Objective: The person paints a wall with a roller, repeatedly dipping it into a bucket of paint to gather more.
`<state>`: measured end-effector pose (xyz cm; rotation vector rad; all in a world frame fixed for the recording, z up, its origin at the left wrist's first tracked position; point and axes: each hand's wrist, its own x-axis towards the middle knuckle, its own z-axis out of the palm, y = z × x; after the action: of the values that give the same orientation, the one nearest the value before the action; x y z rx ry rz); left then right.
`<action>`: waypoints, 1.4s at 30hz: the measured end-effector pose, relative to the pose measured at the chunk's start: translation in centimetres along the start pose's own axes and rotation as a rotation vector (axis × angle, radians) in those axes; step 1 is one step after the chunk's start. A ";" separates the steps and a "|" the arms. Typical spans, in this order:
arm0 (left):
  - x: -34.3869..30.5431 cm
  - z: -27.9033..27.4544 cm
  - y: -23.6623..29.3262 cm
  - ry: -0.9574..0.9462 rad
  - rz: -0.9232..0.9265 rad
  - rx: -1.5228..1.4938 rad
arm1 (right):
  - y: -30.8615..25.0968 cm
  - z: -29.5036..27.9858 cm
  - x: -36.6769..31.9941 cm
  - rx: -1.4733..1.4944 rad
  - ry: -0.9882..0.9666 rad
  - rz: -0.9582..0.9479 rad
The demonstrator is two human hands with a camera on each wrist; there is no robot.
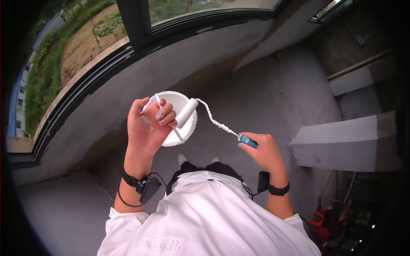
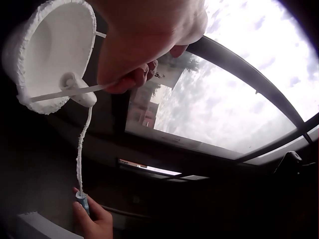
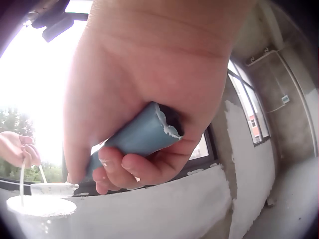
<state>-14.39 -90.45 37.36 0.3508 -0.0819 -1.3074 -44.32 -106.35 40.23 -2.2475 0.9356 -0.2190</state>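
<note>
My left hand (image 1: 147,126) grips the strip-like handle (image 1: 177,134) of a white paint bucket (image 1: 193,127), which hangs below it with its mouth up. Thick white paint crusts the rim, and white smears mark the palm. A paint roller's white sleeve (image 1: 186,114) lies over the bucket's mouth; in the left wrist view the sleeve (image 2: 82,94) overlaps the inner wall near the rim. From it a paint-coated bent wire frame (image 1: 210,115) runs to a blue grip (image 1: 248,141). My right hand (image 1: 268,152) holds that grip, fingers curled round it in the right wrist view.
A low wall (image 1: 205,53), patchily coated white, runs under dark-framed windows (image 1: 136,25) ahead and left. Grey concrete floor (image 1: 273,98) lies below. A pale rectangular block (image 1: 337,145) juts in at right, with a red object (image 1: 318,224) in the dark lower right corner.
</note>
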 end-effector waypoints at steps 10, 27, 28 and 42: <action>0.3 1.4 0.9 -0.078 -0.029 -0.027 | -1.3 1.4 1.0 -0.205 -0.071 -0.121; 1.0 2.8 0.8 -0.054 -0.021 0.033 | -0.6 0.9 2.2 -0.205 -0.016 -0.175; 1.4 3.1 0.7 -0.047 -0.022 0.037 | -0.4 0.6 2.4 -0.198 -0.019 -0.175; 2.6 1.0 0.3 0.177 0.012 0.039 | 6.2 -1.0 6.8 0.214 -0.201 0.035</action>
<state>-13.65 -93.09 38.05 0.4966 0.0398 -1.2594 -43.23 -114.66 36.24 -2.0127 0.8043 -0.0713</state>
